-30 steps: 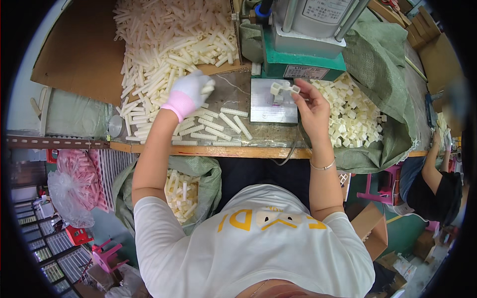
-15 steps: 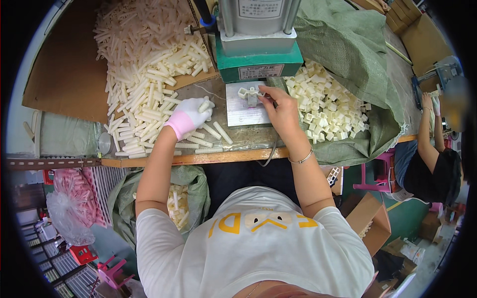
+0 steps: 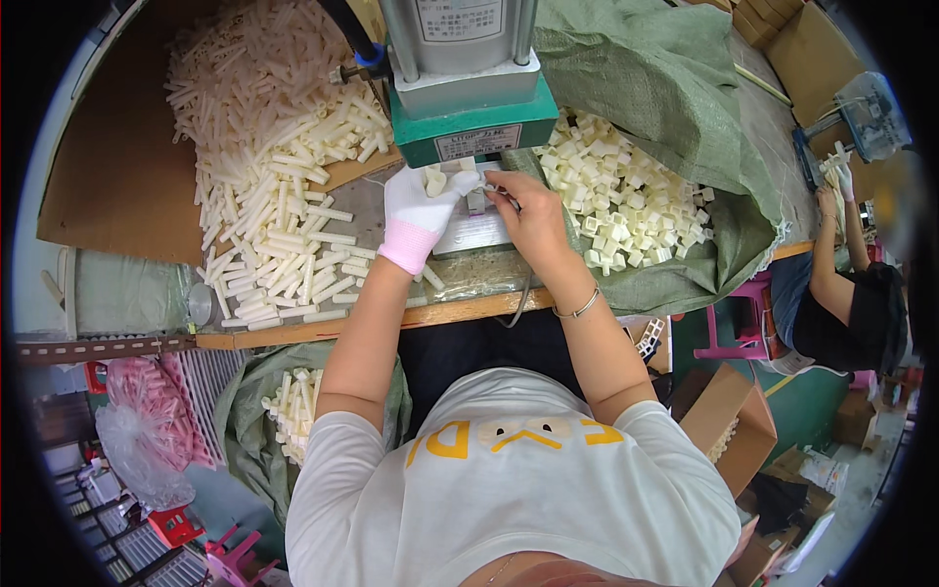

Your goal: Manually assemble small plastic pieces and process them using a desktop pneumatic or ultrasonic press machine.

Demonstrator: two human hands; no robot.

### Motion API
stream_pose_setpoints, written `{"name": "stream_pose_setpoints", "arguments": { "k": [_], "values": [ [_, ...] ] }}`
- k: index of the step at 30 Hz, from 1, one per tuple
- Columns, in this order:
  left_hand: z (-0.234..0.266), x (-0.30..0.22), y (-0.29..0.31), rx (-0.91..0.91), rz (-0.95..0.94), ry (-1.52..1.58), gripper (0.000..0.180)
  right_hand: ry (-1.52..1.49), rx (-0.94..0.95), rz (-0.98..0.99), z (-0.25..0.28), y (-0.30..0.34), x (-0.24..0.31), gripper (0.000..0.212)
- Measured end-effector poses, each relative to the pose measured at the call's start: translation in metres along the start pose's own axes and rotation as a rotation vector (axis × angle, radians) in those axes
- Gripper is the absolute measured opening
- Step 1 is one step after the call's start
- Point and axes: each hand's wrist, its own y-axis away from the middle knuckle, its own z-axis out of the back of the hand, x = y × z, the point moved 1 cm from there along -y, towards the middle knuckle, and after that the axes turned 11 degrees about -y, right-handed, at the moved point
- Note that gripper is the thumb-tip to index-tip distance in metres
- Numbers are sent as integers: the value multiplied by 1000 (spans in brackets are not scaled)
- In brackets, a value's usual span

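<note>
My left hand [image 3: 413,210], in a white glove with a pink cuff, is closed around a short white plastic tube [image 3: 434,181] beneath the press's green head [image 3: 474,122]. My bare right hand [image 3: 531,213] pinches a white plastic connector at the small metal fixture [image 3: 476,203] on the silver plate [image 3: 474,236]. Gloved fingers meet the connector from the left and hide most of it. Whether the tube touches the connector I cannot tell.
Left of the press lies a large heap of white ribbed tubes [image 3: 284,186]. White cube-shaped connectors [image 3: 626,196] fill a green woven sack [image 3: 675,108] on the right. Another sack [image 3: 245,430] with tubes hangs below the wooden table edge [image 3: 284,338]. A co-worker [image 3: 831,303] sits far right.
My left hand has moved right and up from the tube heap to the press, carrying the tube. My right hand stays at the fixture with the connector. The whole view has shifted slightly.
</note>
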Motion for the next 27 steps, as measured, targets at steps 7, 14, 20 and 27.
{"name": "stream_pose_setpoints", "arguments": {
  "k": [7,14,20,27],
  "values": [
    [3,-1,-3,-37,-288,-368,24,-9,-2,25,0,-1,4,20],
    [1,0,-1,-27,-122,-259,27,-7,1,35,3,-2,3,20],
    [7,-8,2,-38,-250,-392,29,14,9,14,3,-1,6,22],
    [4,-10,-1,-52,-284,-348,26,147,-350,-92,72,12,-16,19]
  ]
}}
